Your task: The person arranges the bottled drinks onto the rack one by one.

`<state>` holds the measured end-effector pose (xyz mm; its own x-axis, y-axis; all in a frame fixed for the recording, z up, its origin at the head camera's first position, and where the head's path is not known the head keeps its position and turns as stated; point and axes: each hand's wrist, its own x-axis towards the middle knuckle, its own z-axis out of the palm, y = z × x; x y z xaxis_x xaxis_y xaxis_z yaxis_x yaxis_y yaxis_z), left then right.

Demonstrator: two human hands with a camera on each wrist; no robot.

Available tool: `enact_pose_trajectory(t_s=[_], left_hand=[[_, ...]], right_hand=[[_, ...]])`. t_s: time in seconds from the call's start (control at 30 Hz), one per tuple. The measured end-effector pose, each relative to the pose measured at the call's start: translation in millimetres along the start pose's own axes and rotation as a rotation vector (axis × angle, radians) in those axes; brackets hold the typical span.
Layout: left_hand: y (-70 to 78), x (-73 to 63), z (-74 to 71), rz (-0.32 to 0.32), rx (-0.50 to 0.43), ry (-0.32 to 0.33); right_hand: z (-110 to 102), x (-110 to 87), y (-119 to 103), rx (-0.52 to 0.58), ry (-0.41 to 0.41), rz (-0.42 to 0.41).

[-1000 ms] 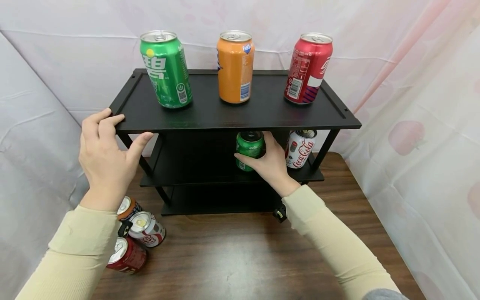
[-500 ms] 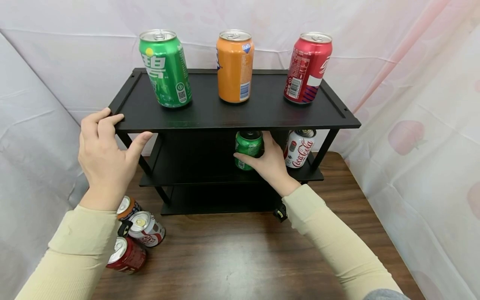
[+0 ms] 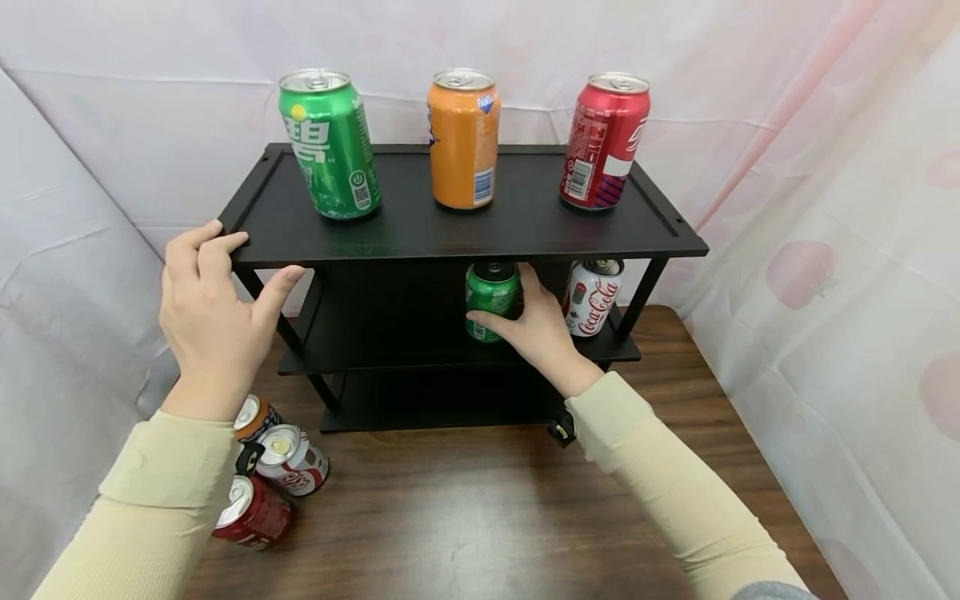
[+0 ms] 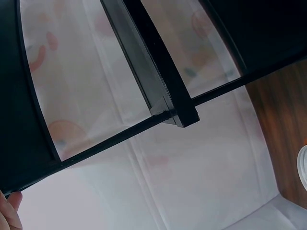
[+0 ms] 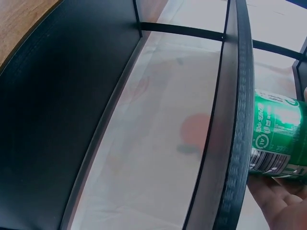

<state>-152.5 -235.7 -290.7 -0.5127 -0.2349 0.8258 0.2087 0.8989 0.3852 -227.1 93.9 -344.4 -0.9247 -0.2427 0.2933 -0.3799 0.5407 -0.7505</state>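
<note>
My left hand [image 3: 217,308] rests on the front left corner of the black shelf rack's top board [image 3: 405,237], fingers over the edge and thumb spread. In the left wrist view only its fingertips [image 4: 9,211] show at the lower left. On the middle shelf, my right hand [image 3: 540,329] grips a green Sprite can [image 3: 491,302], thumb across its front and fingers round its right side. The can stands upright, its top close under the upper board. Just right of that hand is a white Coca-Cola can [image 3: 594,298] on the same shelf.
Along the top board stand a large green can [image 3: 332,146], an orange Fanta can [image 3: 462,142] and a red can [image 3: 606,142]. Left on the wooden table [image 3: 450,517] are an orange can [image 3: 255,417], a white-and-red can [image 3: 292,460] and a dark red can [image 3: 255,511]. Pale curtains surround the rack.
The head view has shifted slightly, so the rack and cans sit a little differently in the frame. Both hands keep their places on the top board and the green can.
</note>
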Motion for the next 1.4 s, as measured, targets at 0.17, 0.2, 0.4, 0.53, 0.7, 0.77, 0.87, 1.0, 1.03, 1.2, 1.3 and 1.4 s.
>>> enact_pose_trajectory(t_s=[0.17,0.2,0.4,0.53,0.7,0.77,0.87,1.0,1.03,1.2,1.3,1.4], left_hand=[[-1.6,-0.3,1.1,-0.004,0.005,0.001],[-1.9,-0.1,1.3,-0.001,0.003,0.003],[-2.3,0.6,1.9,0.003,-0.006,0.007],[-2.5,0.4,1.0,-0.008,-0.005,-0.004],[-2.5,0.1,0.7,-0.017,-0.004,-0.01],[-2.2,0.1,0.9,-0.014,-0.005,-0.009],[-1.7,0.0,1.3,-0.009,-0.006,-0.005],[-1.9,-0.2,1.5,-0.006,-0.008,0.006],[-2.0,-0.1,1.6,-0.005,-0.008,0.008],[-2.6,-0.1,2.0,-0.001,-0.004,0.015],[-2.2,-0.1,2.1,-0.001,-0.002,0.012],[-1.9,-0.2,2.4,0.001,-0.001,0.011]], right_hand=[[1,0.7,1,-0.01,-0.008,0.004],[1,1.0,1,-0.011,-0.008,0.002],[-1,2.8,-1,0.001,-0.03,0.004],[-1,3.9,-3,0.015,-0.048,0.016],[0,4.4,-2,0.016,-0.05,0.019],[0,4.2,-2,0.017,-0.046,0.02],[2,4.1,-3,0.014,-0.046,0.019],[4,3.7,-6,0.023,-0.045,0.015],[5,3.6,-6,0.028,-0.045,0.014],[7,3.0,-9,0.032,-0.037,0.01],[6,2.1,-10,0.037,-0.041,0.015],[6,1.0,-11,0.044,-0.051,0.011]])
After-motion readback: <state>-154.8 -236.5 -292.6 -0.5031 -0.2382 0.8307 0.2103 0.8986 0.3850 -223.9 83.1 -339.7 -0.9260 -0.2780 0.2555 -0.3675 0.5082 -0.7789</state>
